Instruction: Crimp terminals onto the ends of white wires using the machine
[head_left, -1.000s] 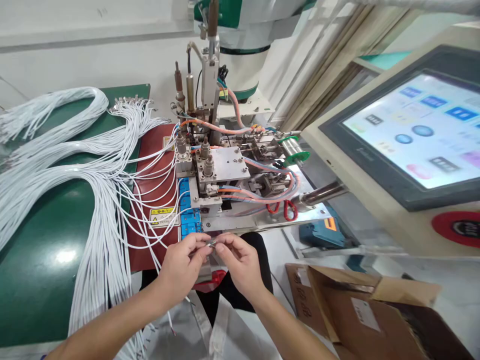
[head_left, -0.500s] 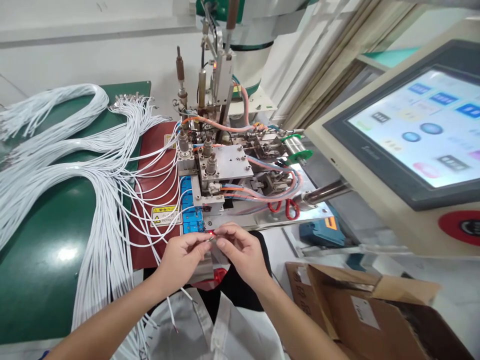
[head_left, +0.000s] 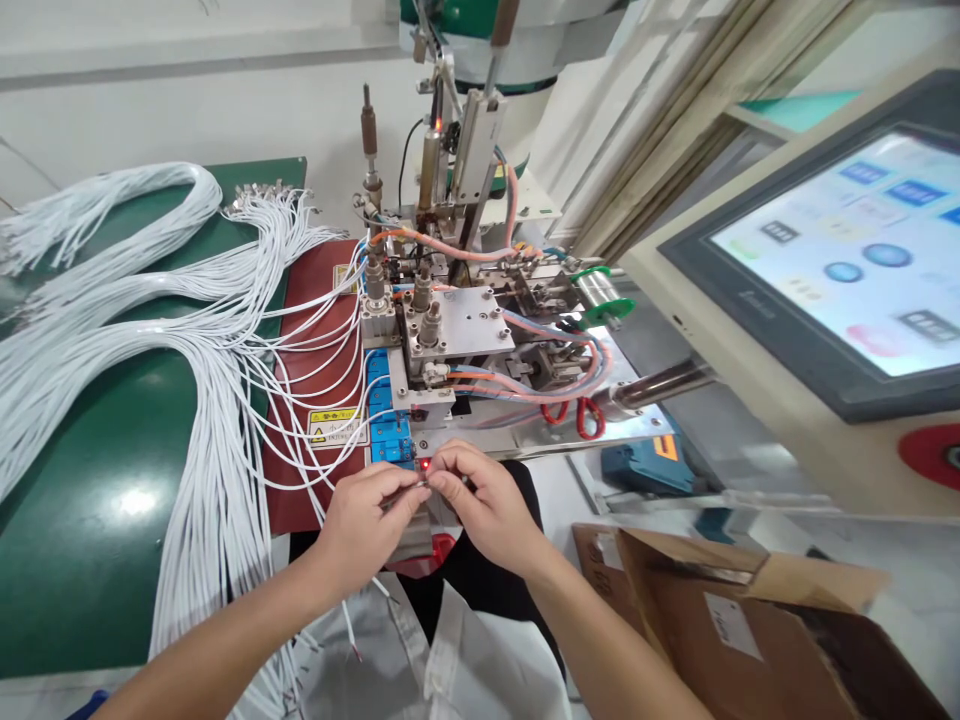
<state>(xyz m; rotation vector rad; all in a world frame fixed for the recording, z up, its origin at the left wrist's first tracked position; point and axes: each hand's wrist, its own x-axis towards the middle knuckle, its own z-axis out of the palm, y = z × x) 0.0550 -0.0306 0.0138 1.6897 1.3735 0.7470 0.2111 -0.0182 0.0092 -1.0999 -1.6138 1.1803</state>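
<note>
Just in front of the machine's blue clamp blocks (head_left: 390,436), my left hand (head_left: 365,518) and my right hand (head_left: 480,497) meet at the fingertips. Both are closed in a pinch on a thin cable end (head_left: 424,484), mostly covered by the fingers. Beyond the fingertips glows a small red light (head_left: 426,464). White cables (head_left: 319,372) lead from the bundle on the left into the blue blocks. A few more cable ends hang below my left forearm, over my lap.
Left stands a green table (head_left: 82,540) with bundled white cables; a red-brown board (head_left: 296,510) adjoins it. The metal machine (head_left: 465,320) carries hoses and a wire spool (head_left: 600,296). A touch screen (head_left: 847,250) is at right, above an open cardboard box (head_left: 720,610).
The view has shifted slightly, so the machine and screen sit a little further right. My hands stay together at the fingertips, with the fingers moved only slightly.
</note>
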